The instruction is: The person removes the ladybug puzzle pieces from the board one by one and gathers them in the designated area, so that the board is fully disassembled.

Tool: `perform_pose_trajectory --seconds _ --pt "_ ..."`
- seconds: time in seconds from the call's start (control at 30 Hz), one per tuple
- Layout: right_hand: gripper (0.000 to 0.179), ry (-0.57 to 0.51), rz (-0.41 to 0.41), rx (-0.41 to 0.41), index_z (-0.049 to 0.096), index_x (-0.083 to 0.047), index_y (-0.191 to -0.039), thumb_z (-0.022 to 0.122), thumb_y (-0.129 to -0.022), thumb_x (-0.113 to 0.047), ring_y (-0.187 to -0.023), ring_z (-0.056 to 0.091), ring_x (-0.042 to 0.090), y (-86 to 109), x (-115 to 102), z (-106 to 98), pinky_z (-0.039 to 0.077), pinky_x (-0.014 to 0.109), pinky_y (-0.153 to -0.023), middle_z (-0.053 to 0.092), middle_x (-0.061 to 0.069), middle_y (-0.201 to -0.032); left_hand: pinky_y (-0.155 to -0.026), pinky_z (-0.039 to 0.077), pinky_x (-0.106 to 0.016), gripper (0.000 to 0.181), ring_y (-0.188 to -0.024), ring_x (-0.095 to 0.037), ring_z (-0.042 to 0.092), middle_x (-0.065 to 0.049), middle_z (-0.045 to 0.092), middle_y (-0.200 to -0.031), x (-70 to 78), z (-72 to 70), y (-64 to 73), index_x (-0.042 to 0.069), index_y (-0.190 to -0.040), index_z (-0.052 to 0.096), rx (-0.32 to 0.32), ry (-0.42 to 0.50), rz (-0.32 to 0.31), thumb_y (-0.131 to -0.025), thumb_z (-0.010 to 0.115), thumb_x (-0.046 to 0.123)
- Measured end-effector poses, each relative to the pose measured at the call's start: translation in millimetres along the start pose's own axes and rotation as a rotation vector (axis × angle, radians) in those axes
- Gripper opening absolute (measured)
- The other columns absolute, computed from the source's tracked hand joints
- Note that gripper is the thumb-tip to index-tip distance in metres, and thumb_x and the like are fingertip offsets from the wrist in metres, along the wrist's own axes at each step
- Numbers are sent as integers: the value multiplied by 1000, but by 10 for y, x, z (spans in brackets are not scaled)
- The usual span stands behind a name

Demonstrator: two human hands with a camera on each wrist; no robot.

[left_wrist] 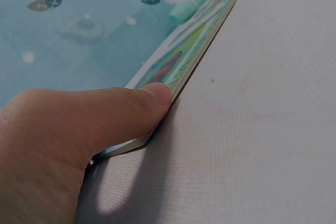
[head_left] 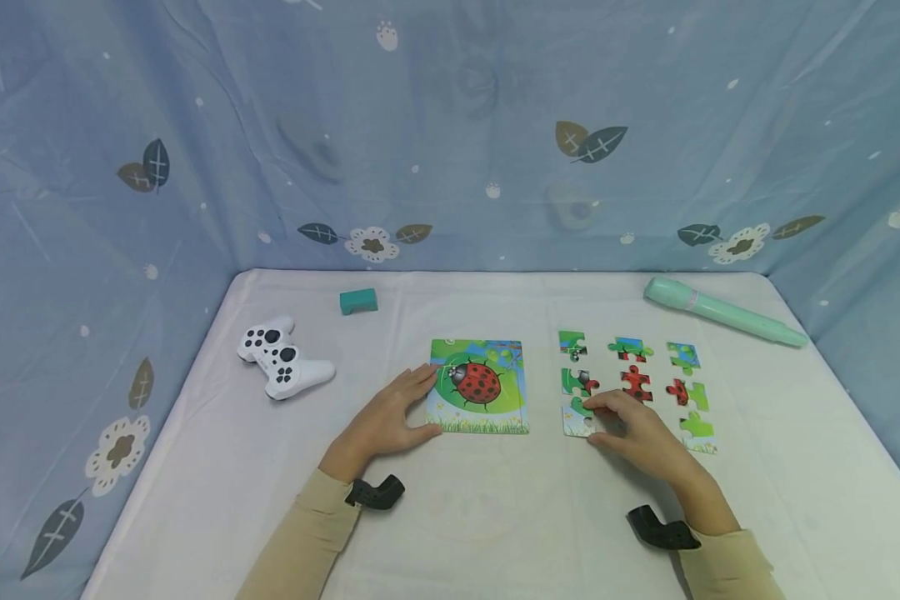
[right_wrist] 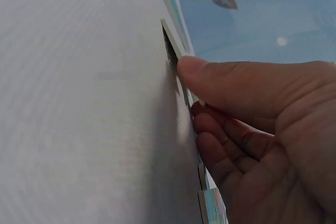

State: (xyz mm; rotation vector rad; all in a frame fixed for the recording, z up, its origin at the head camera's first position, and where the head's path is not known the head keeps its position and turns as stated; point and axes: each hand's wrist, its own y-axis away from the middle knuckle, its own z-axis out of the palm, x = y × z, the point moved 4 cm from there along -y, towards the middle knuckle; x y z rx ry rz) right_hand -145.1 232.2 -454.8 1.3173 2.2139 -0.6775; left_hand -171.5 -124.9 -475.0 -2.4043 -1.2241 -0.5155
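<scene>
A square ladybug puzzle board (head_left: 512, 400) lies flat near the middle of the table. My left hand (head_left: 386, 421) rests along its left edge with extended fingers; in the left wrist view the thumb (left_wrist: 149, 100) touches the board's side at a lower corner. To the right, cut puzzle pieces lie spread in loose rows. My right hand (head_left: 641, 433) pinches the bottom-left puzzle piece (head_left: 574, 419) between thumb and fingers at its right side. In the right wrist view that piece's edge stands slightly off the cloth, with shadow below. The hand partly hides the bottom row.
A white game controller (head_left: 285, 358) lies at the left and a small teal block (head_left: 358, 301) at the back. A mint-green microphone-shaped stick (head_left: 720, 311) lies at the back right. Blue patterned cloth (head_left: 487, 150) hangs behind the table.
</scene>
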Motion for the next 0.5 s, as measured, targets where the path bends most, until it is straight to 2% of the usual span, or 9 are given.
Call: perform_pose_trajectory --seconds 0.3,0.5 --pt "37 75 11 -10 64 -9 -111 78 -77 -11 -100 57 21 -14 2 13 50 31 -83 60 5 -113 -118 25 -38 82 -141 -24 32 -6 36 -152 -10 -7 4 1 -142 42 -2 -2 -5 -80 68 48" --pt "39 79 47 0 63 -9 -115 77 -78 -15 -103 57 23 -8 24 -57 50 39 -85 59 5 -116 -118 24 -39 83 -141 -25 31 -7 35 -152 -18 3 2 1 -142 41 -11 11 -6 -80 68 48"
